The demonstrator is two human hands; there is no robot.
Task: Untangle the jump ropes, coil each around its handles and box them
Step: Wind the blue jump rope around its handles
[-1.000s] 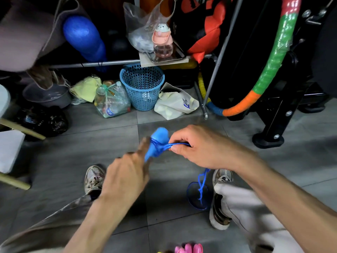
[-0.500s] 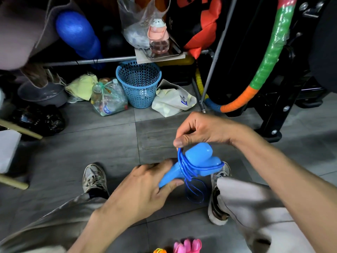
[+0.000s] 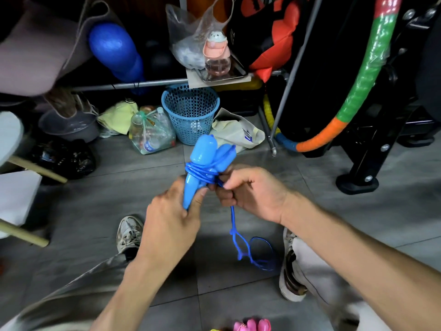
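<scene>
Two light blue jump rope handles stand side by side, pointing up, above the grey tiled floor. My left hand grips their lower ends. Several turns of dark blue rope are wound round the handles' middle. My right hand pinches the rope right beside the coil. The loose rest of the rope hangs down from that hand and ends in a knotted loop on the floor. Pink jump rope handles peek in at the bottom edge. No box is in view.
A blue mesh basket, a bag of bottles and a cream bag lie ahead under a metal rack. A coloured hoop leans on black equipment at right. My shoes flank the floor below my hands.
The handles swung from lying sideways to pointing up. My right hand came down from above the handles to their right side, drawing another turn of rope tight. More rope is wound on.
</scene>
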